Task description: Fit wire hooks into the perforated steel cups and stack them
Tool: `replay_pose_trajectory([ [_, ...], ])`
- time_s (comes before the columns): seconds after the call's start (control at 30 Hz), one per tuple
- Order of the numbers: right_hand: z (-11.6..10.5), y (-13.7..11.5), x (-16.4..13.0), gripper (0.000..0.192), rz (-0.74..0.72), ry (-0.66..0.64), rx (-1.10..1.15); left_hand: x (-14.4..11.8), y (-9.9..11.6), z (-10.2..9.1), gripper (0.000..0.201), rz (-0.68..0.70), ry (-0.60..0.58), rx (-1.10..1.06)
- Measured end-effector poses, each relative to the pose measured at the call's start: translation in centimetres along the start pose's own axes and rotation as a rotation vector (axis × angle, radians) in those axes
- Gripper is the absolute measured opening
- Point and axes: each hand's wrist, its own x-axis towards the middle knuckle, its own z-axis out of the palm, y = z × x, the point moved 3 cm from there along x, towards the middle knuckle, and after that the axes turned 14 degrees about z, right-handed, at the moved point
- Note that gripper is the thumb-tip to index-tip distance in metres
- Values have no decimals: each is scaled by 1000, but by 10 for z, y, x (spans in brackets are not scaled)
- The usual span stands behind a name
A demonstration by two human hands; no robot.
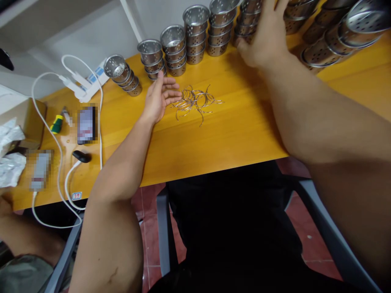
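Note:
My left hand (161,97) rests on the wooden table with its fingers loosely spread and nothing held. Its fingertips are at the edge of a loose pile of thin curved metal wires (195,99). At the back, my right hand (267,38) reaches beside a stack of perforated metal cups (249,18). Its thumb is by the lower cups, and the fingers stretch up apart, partly cut off by the frame's top. Whether it touches the stack is unclear. More stacks of such cups (195,34) stand in a row along the back.
A power strip (93,83) with white cables lies at the left, near a phone (86,125), a green-and-yellow handled tool (57,124) and a black plug-like piece (82,156). Leaning cups (339,40) are at the right. Another person's arm (27,232) shows lower left.

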Motion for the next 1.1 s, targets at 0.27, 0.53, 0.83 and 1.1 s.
replay_pose_trajectory([
  [0.27,-11,12,9,99,200,202,50,-5,7,2,68,-25,14,6],
  [0.53,8,32,28,113,322,109,-17,-2,6,0,68,-29,-5,-17],
  [0.83,17,54,41,104,312,178,106,-4,10,3,61,-43,6,14],
  [1.1,19,52,44,96,378,67,-2,-1,9,1,63,-23,-28,35],
])
